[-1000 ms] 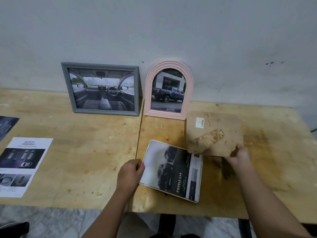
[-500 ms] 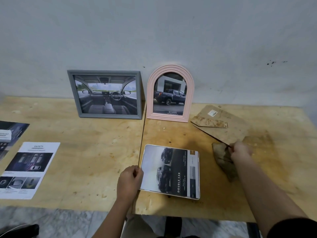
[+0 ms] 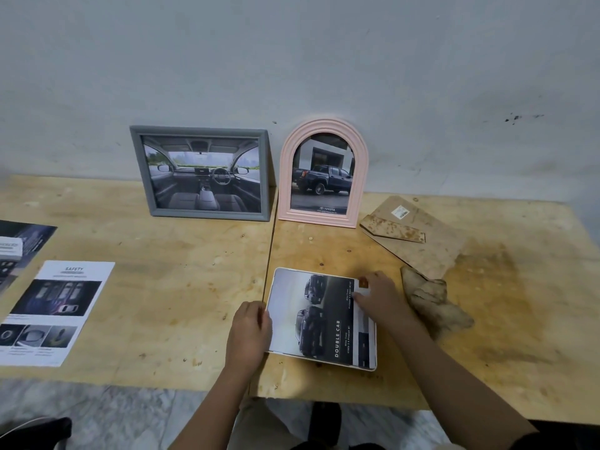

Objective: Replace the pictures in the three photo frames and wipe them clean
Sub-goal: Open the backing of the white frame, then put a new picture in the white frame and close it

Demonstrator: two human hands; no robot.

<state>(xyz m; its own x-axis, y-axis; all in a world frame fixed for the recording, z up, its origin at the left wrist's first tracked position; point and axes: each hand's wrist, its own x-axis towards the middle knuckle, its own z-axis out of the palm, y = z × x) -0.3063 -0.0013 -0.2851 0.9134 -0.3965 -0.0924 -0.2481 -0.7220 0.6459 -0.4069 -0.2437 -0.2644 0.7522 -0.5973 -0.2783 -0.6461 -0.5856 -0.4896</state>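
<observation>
A white frame (image 3: pixel 321 319) lies flat near the table's front edge with a dark "DOUBLE CAB" car picture in it. My left hand (image 3: pixel 248 332) grips its left edge. My right hand (image 3: pixel 378 295) rests with its fingers on the picture's top right corner. A brown backing board (image 3: pixel 418 235) lies flat on the table at the right, and a crumpled brown cloth (image 3: pixel 431 297) sits just right of my right hand. A grey frame (image 3: pixel 201 173) with a car interior and a pink arched frame (image 3: pixel 323 173) with a pickup stand against the wall.
A "SAFETY" leaflet (image 3: pixel 53 311) and another dark leaflet (image 3: pixel 22 241) lie at the table's left. The wooden table (image 3: pixel 181 277) has a seam running down its middle and stains at the right. The wall stands right behind the two upright frames.
My right hand set the backing board down flat at the right, let go of it, and moved left onto the picture in the white frame. My left hand stayed on the frame's edge.
</observation>
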